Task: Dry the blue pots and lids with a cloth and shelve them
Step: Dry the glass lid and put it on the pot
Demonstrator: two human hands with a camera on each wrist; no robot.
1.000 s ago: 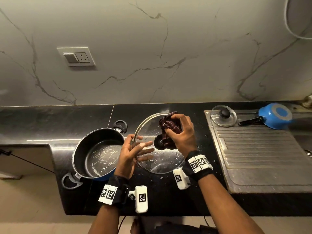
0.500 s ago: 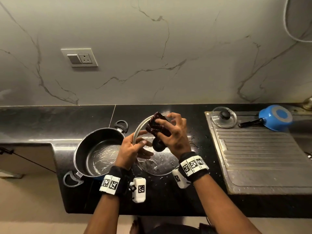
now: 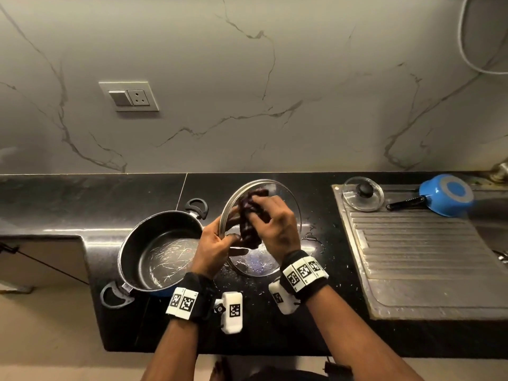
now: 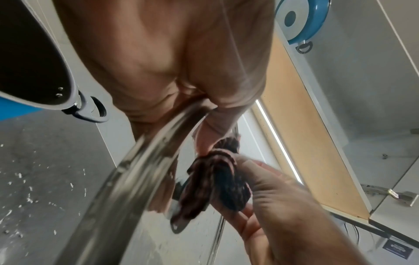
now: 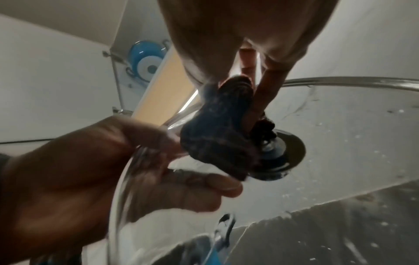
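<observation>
- Toward the left end of the black countertop [image 3: 68, 199], near its front edge, stands the big blue pot [image 3: 162, 251], upright, its dark inside scratched and shiny, with one loop handle toward the front-left corner and the other toward the wall.
- Just right of the pot, the left hand [image 3: 217, 243] grips the rim of the large glass lid [image 3: 286, 199], fingers curled round the metal band; the left wrist view shows that band [image 4: 140, 161] running under the palm.
- The lid is held tilted above the counter, its black knob [image 5: 288, 154] facing the person, water drops on the glass.
- The right hand [image 3: 275, 226] clutches a dark maroon cloth [image 3: 248, 224], bunched in curled fingers and pressed against the lid beside the knob; the right wrist view shows the cloth [image 5: 217, 136] touching the knob.
- Water drops [image 3: 310, 237] lie on the counter just right of the lid.
- Further right, the steel drainboard [image 3: 417, 259] fills the counter's right end; at its back-left corner lies a small glass lid [image 3: 362, 193] with a black knob.
- Beside that, at the drainboard's back edge, a small blue saucepan [image 3: 445, 195] rests upside down, its black handle pointing toward the small lid.
- Up on a shelf, in the wrist views, another blue pot [image 4: 299, 21] sits bottom out.
</observation>
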